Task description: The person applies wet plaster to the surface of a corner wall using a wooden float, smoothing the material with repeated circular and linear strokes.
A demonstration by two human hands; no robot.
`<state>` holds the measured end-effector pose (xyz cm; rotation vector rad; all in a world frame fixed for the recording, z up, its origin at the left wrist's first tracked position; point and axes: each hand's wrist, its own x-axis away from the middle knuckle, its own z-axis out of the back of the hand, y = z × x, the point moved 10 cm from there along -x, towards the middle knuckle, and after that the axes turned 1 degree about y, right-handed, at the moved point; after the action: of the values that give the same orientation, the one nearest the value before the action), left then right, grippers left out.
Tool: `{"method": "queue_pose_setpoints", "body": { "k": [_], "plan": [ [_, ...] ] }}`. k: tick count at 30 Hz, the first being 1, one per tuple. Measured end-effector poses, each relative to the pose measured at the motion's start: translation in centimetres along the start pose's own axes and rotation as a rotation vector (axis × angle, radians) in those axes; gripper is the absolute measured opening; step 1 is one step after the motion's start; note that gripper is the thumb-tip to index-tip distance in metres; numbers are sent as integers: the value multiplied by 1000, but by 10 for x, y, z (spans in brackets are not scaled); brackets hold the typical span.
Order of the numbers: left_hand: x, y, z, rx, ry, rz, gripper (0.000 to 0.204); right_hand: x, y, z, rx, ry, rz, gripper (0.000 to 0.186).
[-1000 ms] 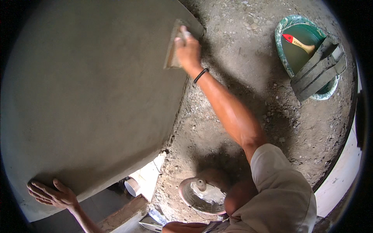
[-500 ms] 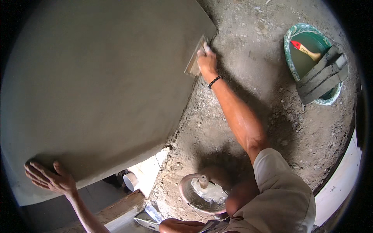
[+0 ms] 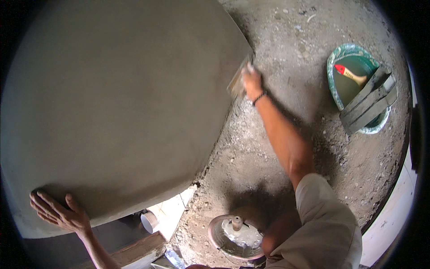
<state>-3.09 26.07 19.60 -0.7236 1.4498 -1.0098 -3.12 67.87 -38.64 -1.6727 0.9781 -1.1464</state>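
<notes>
A broad, smooth grey plastered surface [image 3: 125, 103] takes up the left half. At its right edge, my right hand [image 3: 252, 82] grips a flat rectangular plastering float [image 3: 236, 83], its face against the plaster; the handle is hidden under my fingers, and the hand is slightly blurred. My left hand [image 3: 62, 214] rests flat near the lower left edge of the plaster, fingers stretched out and holding nothing.
Right, a green bucket [image 3: 332, 83] of murky water holds a paintbrush [image 3: 350, 75], with flat grey strips [image 3: 368, 101] across it. Below, a round pan [image 3: 214, 229] contains whitish paste and a knobbed handle [image 3: 237, 221]. A pipe end [image 3: 149, 222] and wooden beam [image 3: 141, 249] sit lower left.
My right hand and the float have shifted a little right and down in the picture, still at the plaster's edge. The view has moved slightly; my left hand stays flat on the plaster.
</notes>
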Motion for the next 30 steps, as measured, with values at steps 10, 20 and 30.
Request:
{"method": "queue_pose_setpoints", "body": {
  "k": [10,20,30],
  "plan": [
    [4,-7,1,39,-93,49,73,102,-357,-47,346,38,1064,47],
    [15,-16,0,122,-226,119,78,106,-296,-61,210,1,719,52],
    [13,-18,-4,275,-314,189,89,283,-552,-130,237,-90,1299,49]
  ]
}}
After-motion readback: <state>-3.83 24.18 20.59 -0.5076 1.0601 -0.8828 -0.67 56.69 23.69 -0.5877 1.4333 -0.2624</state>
